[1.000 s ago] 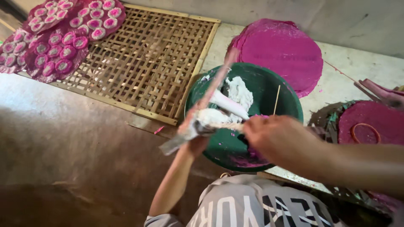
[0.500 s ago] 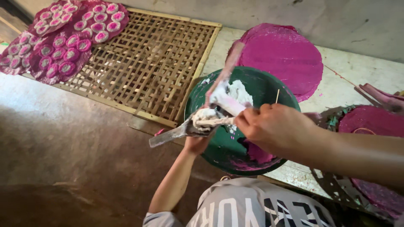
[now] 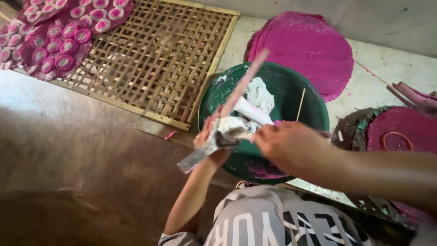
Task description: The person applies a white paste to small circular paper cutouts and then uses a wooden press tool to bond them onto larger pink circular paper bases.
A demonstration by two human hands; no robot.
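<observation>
**White paste going onto a flat stick**

A lump of white paste (image 3: 230,127) is sitting on a long flat stick (image 3: 227,109), just over the 9 o'clock rim of the green bowl (image 3: 314,114). The left hand (image 3: 210,141) is holding the stick, its fingers closed around it. The right hand (image 3: 289,148) is touching the paste; I cannot tell how far its fingers are open. More paste is lying in the bowl. A bamboo mat (image 3: 154,64) is lying at 10 o'clock, and a pink round sheet (image 3: 305,50) at 12 o'clock.
</observation>
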